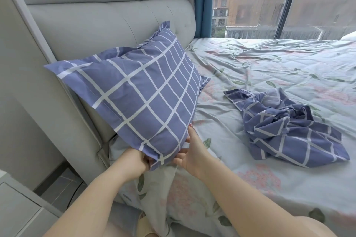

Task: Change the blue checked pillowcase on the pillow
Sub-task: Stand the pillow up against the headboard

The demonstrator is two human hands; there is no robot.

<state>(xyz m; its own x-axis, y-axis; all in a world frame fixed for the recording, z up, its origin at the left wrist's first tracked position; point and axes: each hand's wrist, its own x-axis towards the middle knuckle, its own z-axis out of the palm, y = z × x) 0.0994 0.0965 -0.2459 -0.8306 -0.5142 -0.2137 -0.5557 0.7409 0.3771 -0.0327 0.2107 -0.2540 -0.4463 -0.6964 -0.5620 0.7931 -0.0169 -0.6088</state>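
Head cam view: got the pillow propped on the bed against the padded headboard, fully stuffed inside its blue checked pillowcase. Pinching the lower flange corner with the left hand, resting the right hand flat, fingers straight, against the bottom edge. Also spotted a second checked pillowcase, crumpled and empty, on the floral sheet. Could easily mix those two up, or topple the pillow by tugging that flange.

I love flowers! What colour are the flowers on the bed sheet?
Pink flowers on the bed sheet, head view.
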